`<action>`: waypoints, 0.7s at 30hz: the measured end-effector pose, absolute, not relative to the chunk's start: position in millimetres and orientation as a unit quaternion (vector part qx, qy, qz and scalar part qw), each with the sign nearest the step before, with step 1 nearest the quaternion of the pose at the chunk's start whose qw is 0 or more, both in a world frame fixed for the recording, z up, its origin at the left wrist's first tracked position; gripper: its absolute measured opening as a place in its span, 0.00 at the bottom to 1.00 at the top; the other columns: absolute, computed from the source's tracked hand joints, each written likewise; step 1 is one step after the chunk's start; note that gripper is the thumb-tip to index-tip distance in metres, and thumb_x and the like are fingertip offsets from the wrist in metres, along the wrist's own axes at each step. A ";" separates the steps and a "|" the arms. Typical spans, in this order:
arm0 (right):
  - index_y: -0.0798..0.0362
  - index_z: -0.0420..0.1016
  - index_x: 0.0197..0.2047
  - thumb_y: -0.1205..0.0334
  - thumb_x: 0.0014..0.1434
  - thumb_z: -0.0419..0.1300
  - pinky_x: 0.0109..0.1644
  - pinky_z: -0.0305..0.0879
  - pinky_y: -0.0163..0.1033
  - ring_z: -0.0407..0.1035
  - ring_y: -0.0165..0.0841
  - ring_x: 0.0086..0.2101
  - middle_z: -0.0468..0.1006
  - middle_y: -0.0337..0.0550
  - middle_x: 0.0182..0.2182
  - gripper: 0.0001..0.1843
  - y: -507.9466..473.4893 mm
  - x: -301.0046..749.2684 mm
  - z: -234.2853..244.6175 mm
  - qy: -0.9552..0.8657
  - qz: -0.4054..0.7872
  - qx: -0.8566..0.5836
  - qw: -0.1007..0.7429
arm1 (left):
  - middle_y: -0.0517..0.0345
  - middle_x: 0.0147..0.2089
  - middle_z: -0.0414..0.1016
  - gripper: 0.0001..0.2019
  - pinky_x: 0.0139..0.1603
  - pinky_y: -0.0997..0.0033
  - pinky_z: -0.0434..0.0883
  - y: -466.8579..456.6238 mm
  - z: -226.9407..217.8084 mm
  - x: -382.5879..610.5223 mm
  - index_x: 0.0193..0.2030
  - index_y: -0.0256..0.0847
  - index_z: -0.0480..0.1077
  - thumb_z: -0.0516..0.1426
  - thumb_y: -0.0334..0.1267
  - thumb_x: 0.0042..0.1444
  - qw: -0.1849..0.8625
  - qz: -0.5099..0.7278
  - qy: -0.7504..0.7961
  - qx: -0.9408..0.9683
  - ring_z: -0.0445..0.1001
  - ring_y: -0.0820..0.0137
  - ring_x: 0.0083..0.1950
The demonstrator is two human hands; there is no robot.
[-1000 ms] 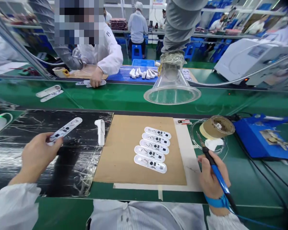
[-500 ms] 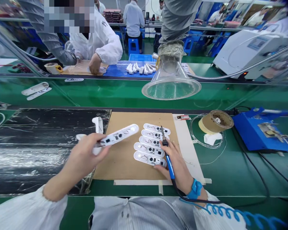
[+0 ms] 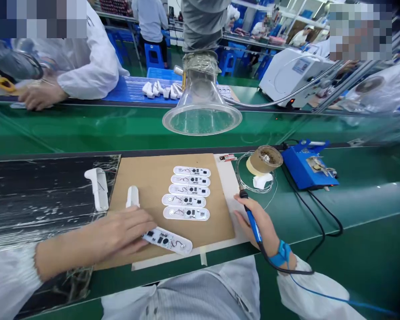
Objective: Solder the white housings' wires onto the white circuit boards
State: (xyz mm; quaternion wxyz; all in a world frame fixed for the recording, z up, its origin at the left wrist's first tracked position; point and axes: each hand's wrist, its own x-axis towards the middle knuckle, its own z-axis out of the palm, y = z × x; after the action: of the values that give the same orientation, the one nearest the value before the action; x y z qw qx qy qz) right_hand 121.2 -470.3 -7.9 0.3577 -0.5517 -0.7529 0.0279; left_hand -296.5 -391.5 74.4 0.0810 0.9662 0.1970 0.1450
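Observation:
My left hand [image 3: 130,229] is low over the brown cardboard [image 3: 146,171], its fingers closed on one end of a white rounded strip with a circuit board [image 3: 168,240]. A white plastic housing [image 3: 132,197] pokes out beyond those fingers, partly hidden; whether the hand grips it too I cannot tell. Several similar board strips [image 3: 186,213] lie in a stacked row to the right of it. My right hand [image 3: 263,224], with a blue band at the wrist, is wrapped round a blue soldering iron [image 3: 252,222]. The iron's tip points away from me, near the coil of solder wire [image 3: 242,175].
Another white housing [image 3: 100,189] lies on the black wrapped surface [image 3: 46,195]. A tip-cleaner pot [image 3: 265,160] and a blue iron stand [image 3: 306,166] are at the right. A clear fume hood [image 3: 202,120] hangs ahead. Across the bench a co-worker's hand [image 3: 42,94] rests on the table.
My left hand has come down to the cardboard, and its strip now slants down to the right. My right hand with the iron has left the row of strips, moving right. The view has shifted right.

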 end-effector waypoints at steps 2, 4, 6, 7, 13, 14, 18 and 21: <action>0.45 0.72 0.65 0.66 0.74 0.59 0.56 0.82 0.50 0.82 0.45 0.52 0.84 0.50 0.54 0.19 -477.8 135.3 -7.3 -0.784 0.014 -0.535 0.316 | 0.51 0.48 0.87 0.13 0.54 0.65 0.82 -376.8 64.6 -299.1 0.58 0.45 0.80 0.57 0.34 0.74 0.078 0.120 0.126 0.982 0.85 0.63 0.46; 0.47 0.73 0.62 0.68 0.75 0.58 0.52 0.82 0.49 0.82 0.43 0.48 0.84 0.50 0.50 0.16 -482.7 143.8 -7.5 -0.813 0.008 -0.515 0.271 | 0.48 0.51 0.87 0.13 0.59 0.63 0.80 -366.8 54.2 -302.2 0.61 0.42 0.79 0.58 0.32 0.74 0.057 0.122 0.093 0.987 0.85 0.62 0.49; 0.49 0.72 0.62 0.68 0.75 0.55 0.50 0.81 0.48 0.81 0.43 0.45 0.83 0.50 0.47 0.15 -486.2 149.3 -7.9 -0.836 0.005 -0.498 0.231 | 0.46 0.55 0.86 0.14 0.66 0.60 0.78 -364.2 46.3 -304.2 0.62 0.42 0.79 0.59 0.31 0.74 0.042 0.128 0.092 0.987 0.85 0.61 0.54; 0.50 0.71 0.63 0.69 0.75 0.54 0.49 0.81 0.48 0.81 0.44 0.44 0.82 0.51 0.46 0.16 -487.6 151.6 -7.8 -0.845 0.003 -0.489 0.216 | 0.46 0.57 0.85 0.15 0.68 0.59 0.76 -365.4 44.0 -304.3 0.63 0.41 0.79 0.58 0.30 0.74 0.038 0.122 0.100 0.987 0.84 0.61 0.56; 0.54 0.68 0.66 0.77 0.68 0.49 0.47 0.82 0.48 0.81 0.47 0.46 0.82 0.57 0.50 0.26 -486.5 155.1 3.1 -0.877 -0.041 -0.458 0.140 | 0.43 0.61 0.83 0.19 0.72 0.56 0.72 -375.1 46.5 -294.1 0.63 0.40 0.78 0.54 0.22 0.72 0.042 0.083 0.129 0.987 0.81 0.59 0.63; 0.54 0.67 0.67 0.79 0.66 0.48 0.46 0.82 0.48 0.81 0.47 0.45 0.82 0.57 0.50 0.29 -484.5 153.2 5.8 -0.881 -0.049 -0.453 0.126 | 0.44 0.61 0.83 0.20 0.72 0.57 0.72 -374.3 47.2 -292.6 0.64 0.41 0.77 0.54 0.22 0.72 0.052 0.089 0.134 0.986 0.81 0.60 0.64; 0.55 0.66 0.67 0.82 0.62 0.47 0.43 0.82 0.47 0.80 0.47 0.43 0.80 0.57 0.50 0.32 -475.1 146.7 8.8 -0.890 -0.081 -0.439 0.090 | 0.46 0.62 0.83 0.22 0.70 0.59 0.71 -370.4 48.2 -290.6 0.64 0.45 0.77 0.54 0.20 0.72 0.073 0.100 0.160 0.979 0.80 0.62 0.64; 0.54 0.66 0.66 0.82 0.62 0.46 0.45 0.82 0.48 0.80 0.47 0.43 0.80 0.56 0.49 0.32 -471.0 150.0 3.9 -0.892 -0.087 -0.436 0.084 | 0.46 0.63 0.82 0.22 0.69 0.57 0.72 -375.3 49.4 -290.1 0.65 0.45 0.76 0.53 0.21 0.72 0.074 0.103 0.183 0.975 0.80 0.61 0.65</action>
State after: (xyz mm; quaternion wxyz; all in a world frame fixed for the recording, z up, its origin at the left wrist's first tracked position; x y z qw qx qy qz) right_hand 150.0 -471.0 3.9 0.0837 -0.4363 -0.8917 -0.0872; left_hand -290.1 -375.3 49.4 0.0743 0.9749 0.1827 0.1030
